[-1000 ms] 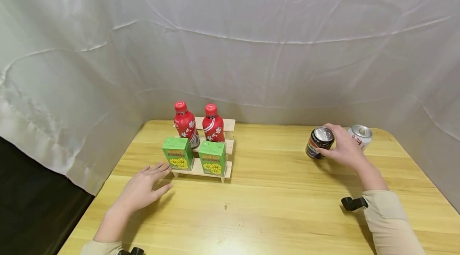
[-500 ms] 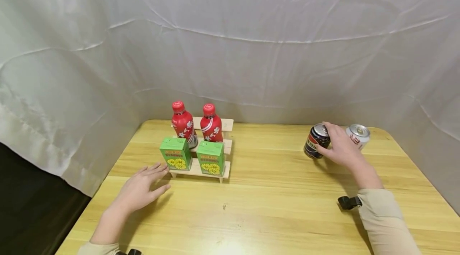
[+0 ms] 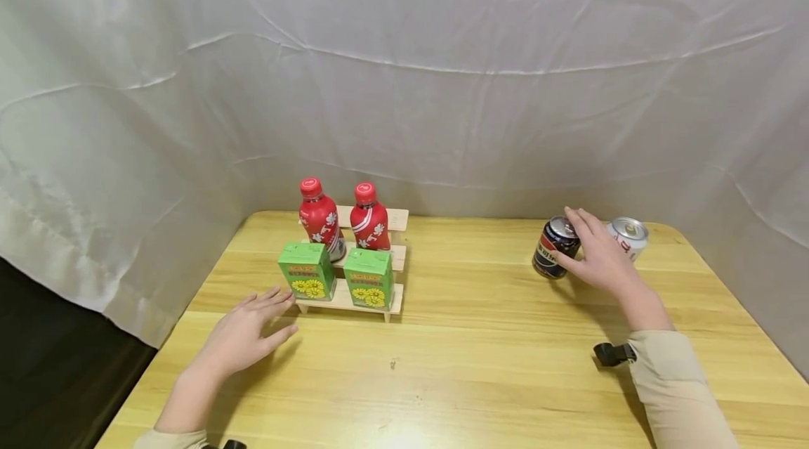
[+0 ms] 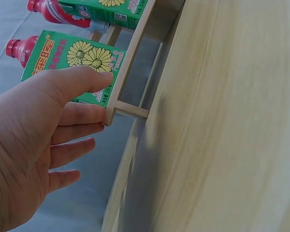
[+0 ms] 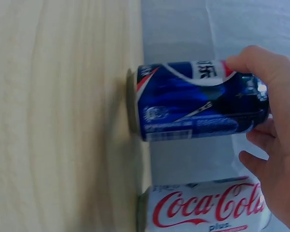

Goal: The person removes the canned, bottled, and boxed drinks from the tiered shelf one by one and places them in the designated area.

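My left hand (image 3: 243, 336), fingers extended, is at the left end of a small wooden tiered rack (image 3: 344, 300). In the left wrist view its thumb overlaps a green drink carton (image 4: 70, 55) and a finger is at the rack's edge. A second green carton (image 3: 369, 280) stands beside it on the lower step. Behind them stand two red bottles (image 3: 321, 220), partly hidden. My right hand (image 3: 603, 256) is at a dark blue soda can (image 5: 193, 104) that stands upright on the table. Its thumb is against the can's side; the other fingers reach past the top, fairly straight.
Close to the right hand, a white Coca-Cola can (image 5: 208, 208) stands on the wooden table (image 3: 468, 350), partly hidden by the hand in the head view. Pale grey cloth (image 3: 468, 126) hangs behind the table and along its sides.
The dark can has turned, its label now facing forward, and stands straighter than half a second ago. My right fingers have straightened and lifted slightly. The left hand keeps its place by the rack.
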`<action>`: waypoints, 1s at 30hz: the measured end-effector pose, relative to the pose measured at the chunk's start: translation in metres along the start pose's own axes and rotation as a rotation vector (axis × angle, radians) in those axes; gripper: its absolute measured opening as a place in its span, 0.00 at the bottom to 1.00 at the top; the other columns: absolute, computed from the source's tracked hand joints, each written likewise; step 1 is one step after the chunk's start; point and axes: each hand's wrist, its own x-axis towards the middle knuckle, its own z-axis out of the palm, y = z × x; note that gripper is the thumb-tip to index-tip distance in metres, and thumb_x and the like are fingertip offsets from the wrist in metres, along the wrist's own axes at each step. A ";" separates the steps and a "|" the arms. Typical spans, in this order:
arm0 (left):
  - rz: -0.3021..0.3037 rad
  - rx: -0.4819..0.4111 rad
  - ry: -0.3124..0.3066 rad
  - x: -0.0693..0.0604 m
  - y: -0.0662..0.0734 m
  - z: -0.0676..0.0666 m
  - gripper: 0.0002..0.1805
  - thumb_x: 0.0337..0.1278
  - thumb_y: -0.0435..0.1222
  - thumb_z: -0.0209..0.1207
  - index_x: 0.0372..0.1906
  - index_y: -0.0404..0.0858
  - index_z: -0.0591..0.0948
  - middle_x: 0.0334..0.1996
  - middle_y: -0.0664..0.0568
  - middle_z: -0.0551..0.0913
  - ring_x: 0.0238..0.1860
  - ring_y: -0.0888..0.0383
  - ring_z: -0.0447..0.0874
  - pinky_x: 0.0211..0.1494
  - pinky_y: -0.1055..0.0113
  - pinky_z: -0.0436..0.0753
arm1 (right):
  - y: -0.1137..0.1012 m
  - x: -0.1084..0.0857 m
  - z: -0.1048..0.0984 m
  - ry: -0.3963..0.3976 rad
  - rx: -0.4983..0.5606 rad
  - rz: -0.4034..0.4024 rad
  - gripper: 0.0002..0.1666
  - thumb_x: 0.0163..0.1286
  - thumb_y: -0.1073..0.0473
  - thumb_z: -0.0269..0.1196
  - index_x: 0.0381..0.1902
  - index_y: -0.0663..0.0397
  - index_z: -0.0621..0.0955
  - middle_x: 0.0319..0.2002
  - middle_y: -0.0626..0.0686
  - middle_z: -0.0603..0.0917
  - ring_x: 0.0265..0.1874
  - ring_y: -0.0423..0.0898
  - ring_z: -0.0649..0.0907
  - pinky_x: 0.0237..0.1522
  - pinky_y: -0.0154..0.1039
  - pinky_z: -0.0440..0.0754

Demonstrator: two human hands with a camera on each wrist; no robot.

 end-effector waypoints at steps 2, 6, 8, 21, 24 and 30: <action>-0.001 -0.001 -0.001 0.000 0.000 0.000 0.28 0.58 0.50 0.63 0.59 0.37 0.80 0.62 0.44 0.78 0.66 0.41 0.74 0.71 0.40 0.67 | -0.003 0.000 -0.002 0.021 -0.003 -0.017 0.54 0.61 0.47 0.68 0.77 0.53 0.55 0.71 0.73 0.60 0.67 0.72 0.63 0.64 0.74 0.62; 0.001 -0.001 -0.004 -0.001 0.001 0.000 0.28 0.58 0.50 0.63 0.59 0.37 0.80 0.62 0.44 0.79 0.66 0.41 0.74 0.71 0.40 0.67 | -0.011 0.001 -0.008 0.070 -0.004 -0.058 0.51 0.60 0.47 0.69 0.75 0.52 0.58 0.71 0.70 0.62 0.68 0.70 0.64 0.65 0.71 0.63; 0.000 0.000 -0.005 -0.001 0.002 0.000 0.28 0.58 0.50 0.63 0.59 0.37 0.80 0.62 0.44 0.79 0.66 0.41 0.74 0.71 0.40 0.67 | -0.017 0.002 -0.011 0.100 -0.005 -0.081 0.50 0.59 0.48 0.70 0.74 0.52 0.61 0.70 0.68 0.64 0.68 0.68 0.65 0.65 0.70 0.64; -0.002 0.008 -0.004 0.000 0.000 0.000 0.28 0.58 0.50 0.63 0.58 0.37 0.81 0.62 0.44 0.79 0.66 0.41 0.74 0.70 0.40 0.68 | -0.060 0.017 -0.019 0.217 -0.015 -0.302 0.49 0.52 0.55 0.74 0.71 0.55 0.67 0.66 0.63 0.72 0.66 0.63 0.70 0.61 0.63 0.73; -0.001 0.010 -0.001 0.000 0.000 0.000 0.28 0.58 0.50 0.63 0.58 0.37 0.80 0.62 0.44 0.78 0.66 0.41 0.74 0.70 0.40 0.68 | -0.068 0.020 -0.017 0.224 -0.011 -0.335 0.48 0.53 0.53 0.73 0.70 0.55 0.68 0.66 0.62 0.72 0.66 0.62 0.71 0.61 0.62 0.74; 0.001 0.008 -0.003 0.000 0.000 0.000 0.28 0.58 0.50 0.63 0.58 0.37 0.81 0.62 0.45 0.79 0.66 0.42 0.74 0.70 0.40 0.68 | -0.085 0.026 -0.011 0.255 0.004 -0.437 0.44 0.59 0.45 0.68 0.70 0.56 0.68 0.65 0.61 0.73 0.65 0.62 0.72 0.61 0.63 0.74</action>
